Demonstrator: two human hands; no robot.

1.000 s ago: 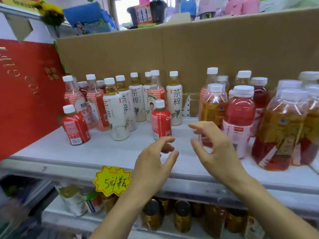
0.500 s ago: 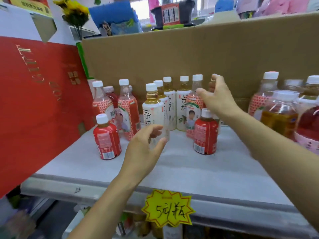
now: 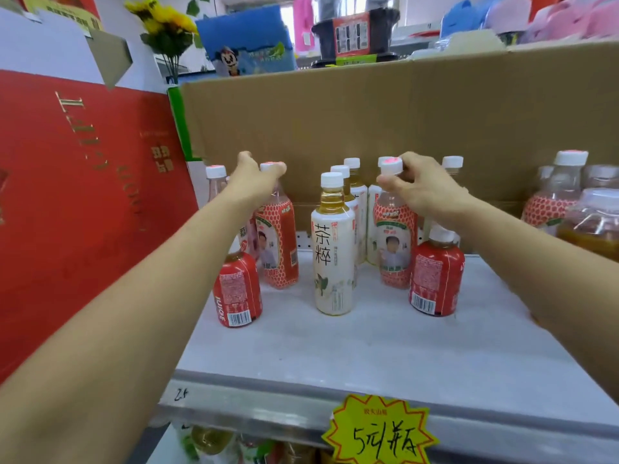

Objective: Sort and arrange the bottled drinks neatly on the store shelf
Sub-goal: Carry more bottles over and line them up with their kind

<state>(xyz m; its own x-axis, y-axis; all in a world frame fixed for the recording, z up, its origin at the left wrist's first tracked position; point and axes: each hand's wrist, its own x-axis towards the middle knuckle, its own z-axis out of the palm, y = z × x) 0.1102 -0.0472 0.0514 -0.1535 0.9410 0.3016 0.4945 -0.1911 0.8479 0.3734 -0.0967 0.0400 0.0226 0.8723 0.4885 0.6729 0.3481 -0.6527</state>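
shelf (image 3: 335,356) | left hand (image 3: 258,179): fingers curl over cap of left red bottle (image 3: 278,249), upright, rear left | right hand (image 3: 422,192): fingers pinch cap of right red bottle (image 3: 395,249), upright, beside tea bottle (image 3: 333,262) | axes vertical, each bottle straight under its hand

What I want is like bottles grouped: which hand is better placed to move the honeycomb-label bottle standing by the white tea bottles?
Right. The right hand pinches that honeycomb-label bottle by the cap; the left hand holds a second honeycomb bottle by its cap, near the red box.
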